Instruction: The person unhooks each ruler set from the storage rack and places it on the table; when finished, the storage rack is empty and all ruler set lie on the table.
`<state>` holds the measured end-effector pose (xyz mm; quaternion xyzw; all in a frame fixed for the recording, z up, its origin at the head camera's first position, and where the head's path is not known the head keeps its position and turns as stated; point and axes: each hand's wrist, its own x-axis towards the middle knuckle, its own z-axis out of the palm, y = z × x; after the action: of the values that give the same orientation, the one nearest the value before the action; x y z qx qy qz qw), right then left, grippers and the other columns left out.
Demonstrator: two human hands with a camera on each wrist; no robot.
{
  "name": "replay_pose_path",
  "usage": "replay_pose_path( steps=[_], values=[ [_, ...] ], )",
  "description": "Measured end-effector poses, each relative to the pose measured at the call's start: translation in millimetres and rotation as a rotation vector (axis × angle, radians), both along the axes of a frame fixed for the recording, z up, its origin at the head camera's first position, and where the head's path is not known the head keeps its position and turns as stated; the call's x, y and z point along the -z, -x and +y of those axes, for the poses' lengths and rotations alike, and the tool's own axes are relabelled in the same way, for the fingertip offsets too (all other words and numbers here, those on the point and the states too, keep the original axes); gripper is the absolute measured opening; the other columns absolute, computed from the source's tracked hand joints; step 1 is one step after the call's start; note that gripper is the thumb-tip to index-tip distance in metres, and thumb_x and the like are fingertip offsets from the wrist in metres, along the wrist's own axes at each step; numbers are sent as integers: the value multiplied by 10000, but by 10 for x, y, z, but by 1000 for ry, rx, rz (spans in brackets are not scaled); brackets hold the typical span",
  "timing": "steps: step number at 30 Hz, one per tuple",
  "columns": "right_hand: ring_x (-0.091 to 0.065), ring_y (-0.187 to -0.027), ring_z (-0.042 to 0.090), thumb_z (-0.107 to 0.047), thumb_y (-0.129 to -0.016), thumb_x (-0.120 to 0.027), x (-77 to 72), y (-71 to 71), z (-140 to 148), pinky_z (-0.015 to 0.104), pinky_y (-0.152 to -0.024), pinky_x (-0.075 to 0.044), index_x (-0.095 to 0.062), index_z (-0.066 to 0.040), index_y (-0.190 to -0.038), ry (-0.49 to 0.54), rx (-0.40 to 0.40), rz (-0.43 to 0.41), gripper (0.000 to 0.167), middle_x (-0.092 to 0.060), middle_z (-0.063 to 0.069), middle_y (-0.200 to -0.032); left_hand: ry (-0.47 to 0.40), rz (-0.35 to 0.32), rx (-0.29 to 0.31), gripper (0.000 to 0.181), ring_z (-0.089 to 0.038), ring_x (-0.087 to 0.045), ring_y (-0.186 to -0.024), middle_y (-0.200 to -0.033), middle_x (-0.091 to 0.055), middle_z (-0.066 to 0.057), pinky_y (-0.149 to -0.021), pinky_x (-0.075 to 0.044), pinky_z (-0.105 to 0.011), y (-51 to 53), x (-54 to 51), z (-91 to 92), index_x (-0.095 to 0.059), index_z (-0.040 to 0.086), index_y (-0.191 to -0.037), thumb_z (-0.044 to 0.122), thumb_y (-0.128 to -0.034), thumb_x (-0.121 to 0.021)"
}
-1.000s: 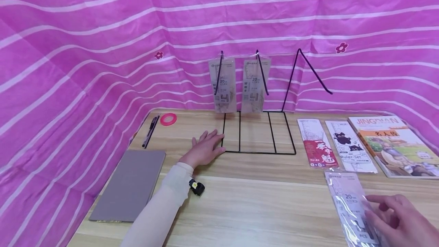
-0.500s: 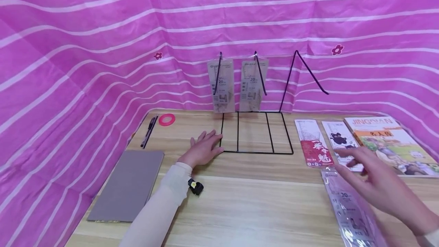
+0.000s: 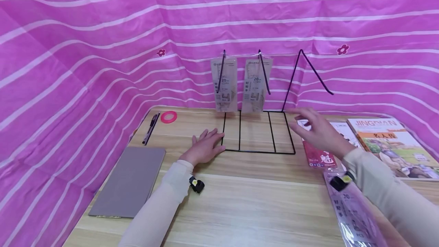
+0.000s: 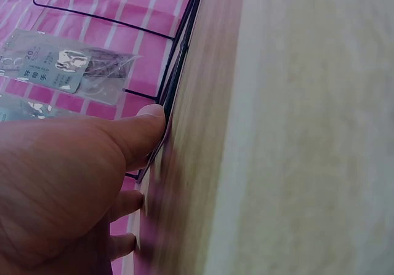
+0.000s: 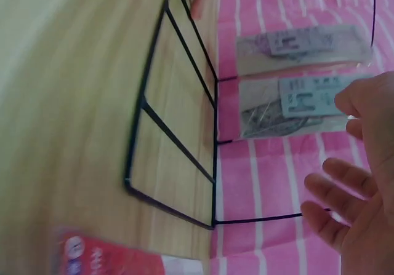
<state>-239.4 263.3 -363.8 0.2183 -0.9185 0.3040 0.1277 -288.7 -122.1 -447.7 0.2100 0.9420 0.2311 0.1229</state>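
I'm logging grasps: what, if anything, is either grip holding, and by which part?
Nothing is held: the right grip is empty; the left grip only touches the rack at its base.

Wood-grain table [image 3: 240,205] under rack [image 3: 272,132] (black), book [image 3: 394,144]

Right hand [image 5: 367,216], black rack [image 5: 178,141], two packets [image 5: 301,106]

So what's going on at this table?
A person is working with a black wire rack. Their left hand rests at the left side of its base, and their right hand is raised near the right side, holding nothing. Two clear packets hang from the rack, while its right-hand prong is bare. A similar packet lies on the table, partly under the right forearm.
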Motion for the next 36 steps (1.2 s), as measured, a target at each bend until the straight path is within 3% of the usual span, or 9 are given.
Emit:
replay_pose_path(
  steps=[10, 16, 19, 26, 28, 32, 36],
  values=[
    [-575, -1284, 363, -120, -1022, -682, 172, 700, -288, 571, -1016, -496, -529, -97, -1535, 168, -47, -83, 535, -555, 158, -1512, 14, 6, -10, 648, -415, -46, -1644, -1776, -167, -58, -1233, 55, -775, 1, 3, -17, -369, 259, -1648, 512, -1075, -535],
    [-479, -1394, 403, -149, -1011, -696, 147, 952, -408, 592, -1063, -476, -581, -54, -1465, 177, 23, -167, 477, -461, 167, -1603, 14, 6, -11, 645, -410, -48, -1646, -1776, -174, -50, -1236, 50, -774, 1, 3, -9, -370, 268, -1648, 517, -1075, -532],
    [-400, -1492, 443, -135, -1015, -685, 109, 1050, -435, 641, -1118, -455, -577, -23, -1454, 204, 20, -204, 466, -399, 191, -1653, 9, 5, -11, 645, -409, -50, -1646, -1775, -178, -50, -1237, 47, -774, 3, 1, 4, -374, 269, -1646, 518, -1074, -535],
    [-560, -1374, 469, -198, -1023, -676, -14, 1113, -521, 647, -1100, -472, -575, -132, -1461, 291, 64, -351, 454, -465, 148, -1633, 5, 7, -8, 649, -401, -48, -1648, -1776, -174, -47, -1235, 46, -776, 16, 8, 14, -372, 269, -1647, 519, -1071, -539],
    [-577, -1356, 455, -197, -1024, -679, -32, 1102, -550, 628, -1096, -482, -578, -121, -1448, 323, 69, -367, 443, -492, 153, -1612, 4, 7, -6, 650, -405, -49, -1647, -1776, -173, -50, -1235, 45, -777, 13, 12, 11, -372, 269, -1646, 518, -1070, -542],
    [-629, -1273, 378, -175, -1029, -684, -31, 1060, -599, 485, -1053, -534, -599, -53, -1371, 376, 74, -319, 373, -605, 183, -1486, -1, -1, -6, 652, -408, -47, -1647, -1776, -170, -55, -1236, 47, -774, 0, 15, 5, -369, 267, -1648, 515, -1070, -544],
    [-701, -1029, 176, -138, -1024, -691, -16, 993, -619, 262, -898, -577, -606, 3, -1268, 427, 79, -217, 294, -686, 209, -1252, 2, 4, -7, 650, -412, -55, -1646, -1776, -174, -58, -1235, 38, -780, 5, 10, 1, -371, 267, -1647, 511, -1071, -546]
  ],
)
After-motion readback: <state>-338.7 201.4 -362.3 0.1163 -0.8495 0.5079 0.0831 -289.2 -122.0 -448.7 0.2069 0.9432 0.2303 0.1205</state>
